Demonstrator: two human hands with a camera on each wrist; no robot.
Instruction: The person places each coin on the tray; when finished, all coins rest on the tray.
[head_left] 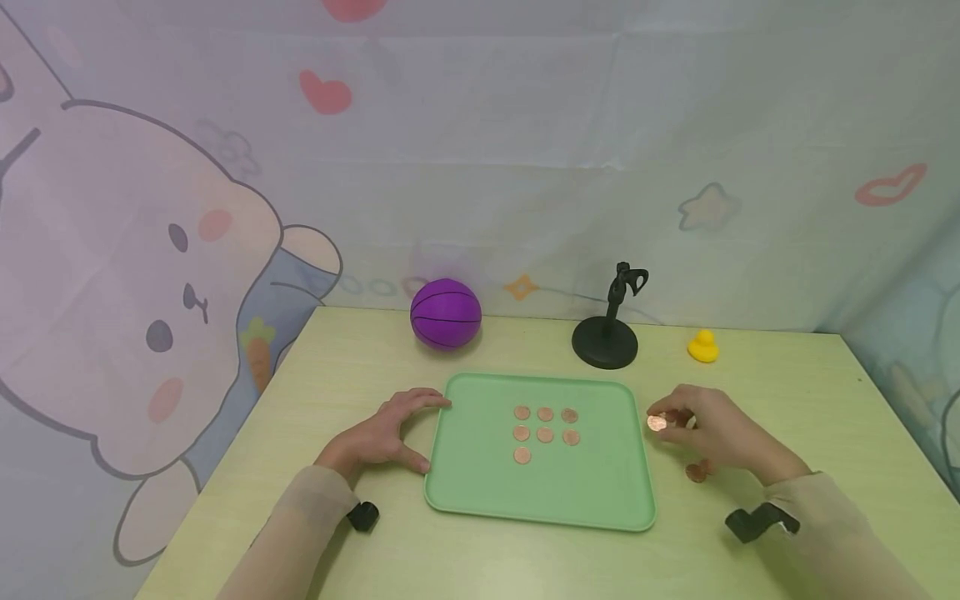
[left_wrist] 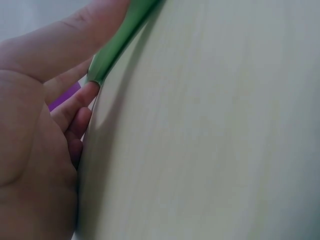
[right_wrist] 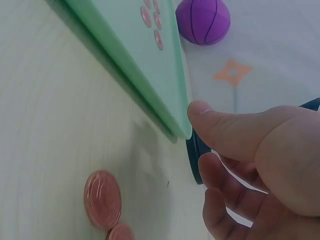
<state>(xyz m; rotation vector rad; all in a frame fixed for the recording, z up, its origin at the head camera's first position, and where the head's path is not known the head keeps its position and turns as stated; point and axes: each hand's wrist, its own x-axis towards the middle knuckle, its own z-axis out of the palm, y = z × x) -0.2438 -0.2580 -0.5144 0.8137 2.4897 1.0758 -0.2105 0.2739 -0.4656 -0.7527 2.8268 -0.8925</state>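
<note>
On the light-green tray (head_left: 540, 500) lie several copper coins (head_left: 545, 434) in short rows: three, three and one. My left hand (head_left: 382, 433) touches the tray's left edge, thumb and fingers spread along it; in the left wrist view the fingertips (left_wrist: 90, 89) are right at the green rim. To the right of the tray, my right hand (head_left: 712, 429) pinches a shiny copper coin (head_left: 657, 422) by thumb and fingers. That coin is hidden in the right wrist view. Below this hand, loose copper coins (right_wrist: 102, 199) lie on the table.
A purple ball (head_left: 446, 314) with black lines sits behind the tray. Right of it stands a black stand (head_left: 604, 343) on a round base, then a yellow rubber duck (head_left: 703, 346). A printed cloth (head_left: 480, 167) hangs along the back edge of the pale table (head_left: 420, 558).
</note>
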